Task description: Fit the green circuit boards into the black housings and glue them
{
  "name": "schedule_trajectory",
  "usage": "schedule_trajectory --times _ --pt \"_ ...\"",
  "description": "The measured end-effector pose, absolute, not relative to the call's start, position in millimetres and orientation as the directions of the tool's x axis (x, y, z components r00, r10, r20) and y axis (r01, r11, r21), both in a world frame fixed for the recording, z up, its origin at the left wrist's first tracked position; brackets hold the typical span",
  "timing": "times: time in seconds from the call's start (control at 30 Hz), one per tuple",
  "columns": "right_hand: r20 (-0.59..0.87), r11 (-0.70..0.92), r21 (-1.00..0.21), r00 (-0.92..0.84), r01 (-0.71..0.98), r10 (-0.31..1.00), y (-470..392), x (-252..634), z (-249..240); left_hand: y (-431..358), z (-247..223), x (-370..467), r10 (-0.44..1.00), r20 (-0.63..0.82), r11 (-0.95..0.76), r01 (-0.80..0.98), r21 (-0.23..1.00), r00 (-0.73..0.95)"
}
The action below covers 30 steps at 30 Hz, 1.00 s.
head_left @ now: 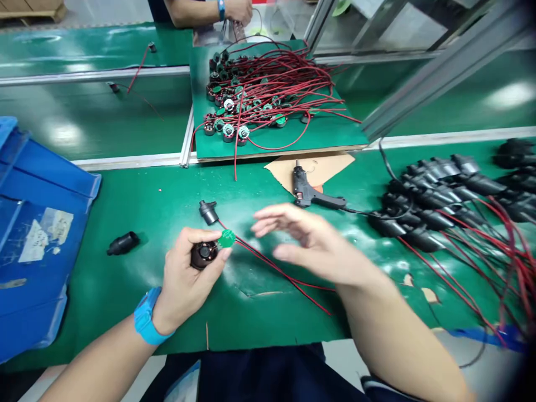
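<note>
My left hand [188, 273] grips a dark round motor part [204, 254], copper showing inside it, between thumb and fingers. A small green circuit board [226, 238] stands at its edge by my thumb tip. Red and black wires [272, 261] run from the board rightward over the mat. Just beyond this hand lies a black plastic housing [208, 212] with a side stub. My right hand [304, 240] hovers to the right of the board, fingers apart and holding nothing. A second black housing [123, 243] lies farther left.
A black glue gun [312, 192] rests partly on cardboard [335, 167]. Behind, a raised green board [276, 142] bears several wired motor parts [243, 134]. Black housings with red wires [419, 206] crowd the right. Blue bins [37, 234] stand left. Another person's hand [237, 10] works at the back.
</note>
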State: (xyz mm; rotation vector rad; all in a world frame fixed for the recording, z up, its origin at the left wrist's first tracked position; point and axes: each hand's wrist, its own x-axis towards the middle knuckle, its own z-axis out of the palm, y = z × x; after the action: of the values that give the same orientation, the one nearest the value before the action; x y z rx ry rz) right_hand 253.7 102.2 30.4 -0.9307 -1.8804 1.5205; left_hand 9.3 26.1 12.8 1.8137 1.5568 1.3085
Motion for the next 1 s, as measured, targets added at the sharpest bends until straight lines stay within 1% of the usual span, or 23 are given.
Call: schedule_trajectory --times 0.03,0.07,0.1,0.13,0.2,0.3,0.37,0.4,0.43,0.5,0.57,0.63,0.67,0.8,0.87,0.9,1.0 --pt "-0.067 -0.018 -0.996 -0.638 0.084 0.767 94.1 237.7 28.6 25.7 11.2 9.4 0.912 0.406 -0.318 0.538 0.781 -0.051" --pt "-0.108 -0.131 -0.991 -0.652 0.013 0.750 87.7 224.3 25.6 25.3 9.6 9.4 0.904 0.427 -0.344 0.538 0.769 -0.032" --pt "-0.140 -0.212 -0.977 -0.650 -0.034 0.747 83.2 214.0 22.2 25.0 8.1 9.3 0.899 0.438 -0.364 0.532 0.764 -0.014" --pt "-0.156 -0.253 -0.965 -0.634 -0.065 0.757 80.2 207.1 19.0 24.9 6.9 9.1 0.898 0.441 -0.379 0.521 0.765 0.006" --pt "-0.147 -0.234 -0.968 -0.560 -0.086 0.815 77.9 201.9 15.3 25.3 6.0 8.7 0.916 0.398 -0.371 0.490 0.789 0.053" --pt "-0.050 -0.055 -0.998 -0.398 -0.001 0.916 76.5 205.7 17.5 27.4 7.3 8.1 0.963 0.237 -0.268 0.447 0.854 0.126" --pt "0.079 0.125 -0.985 -0.328 0.123 0.941 74.2 208.9 20.5 29.2 7.7 7.7 0.978 0.134 -0.190 0.431 0.882 0.157" --pt "0.166 0.234 -0.953 -0.309 0.195 0.936 72.8 209.7 21.4 29.8 7.4 7.7 0.981 0.099 -0.162 0.426 0.890 0.165" --pt "0.264 0.346 -0.899 -0.299 0.268 0.917 71.3 210.1 21.6 30.3 6.7 7.8 0.983 0.074 -0.140 0.421 0.896 0.169" --pt "0.453 0.545 -0.745 -0.308 0.385 0.836 69.2 209.9 20.1 30.3 4.8 8.6 0.984 0.052 -0.118 0.407 0.906 0.169" --pt "0.585 0.677 -0.592 -0.344 0.438 0.734 68.5 209.0 17.3 29.3 3.3 9.9 0.983 0.060 -0.122 0.379 0.917 0.172" --pt "0.647 0.743 -0.489 -0.382 0.457 0.660 69.4 208.3 15.1 28.4 3.4 10.7 0.981 0.077 -0.136 0.350 0.927 0.179" --pt "0.665 0.762 -0.458 -0.392 0.458 0.636 70.2 208.3 14.6 28.3 4.1 10.5 0.981 0.078 -0.136 0.339 0.931 0.179" --pt "0.661 0.788 -0.439 -0.440 0.432 0.609 73.1 212.0 15.1 31.1 8.8 5.1 0.984 0.032 -0.090 0.334 0.938 0.175" --pt "0.644 0.802 -0.421 -0.483 0.423 0.593 73.7 215.7 15.6 33.2 9.8 1.6 0.981 -0.027 -0.041 0.340 0.940 0.193" --pt "0.645 0.815 -0.394 -0.503 0.426 0.575 73.8 217.6 15.8 34.0 9.7 0.3 0.975 -0.076 0.003 0.328 0.945 0.211" --pt "0.651 0.853 -0.275 -0.567 0.443 0.505 73.3 222.2 17.1 35.3 8.3 -1.0 0.937 -0.224 0.160 0.243 0.957 0.267"
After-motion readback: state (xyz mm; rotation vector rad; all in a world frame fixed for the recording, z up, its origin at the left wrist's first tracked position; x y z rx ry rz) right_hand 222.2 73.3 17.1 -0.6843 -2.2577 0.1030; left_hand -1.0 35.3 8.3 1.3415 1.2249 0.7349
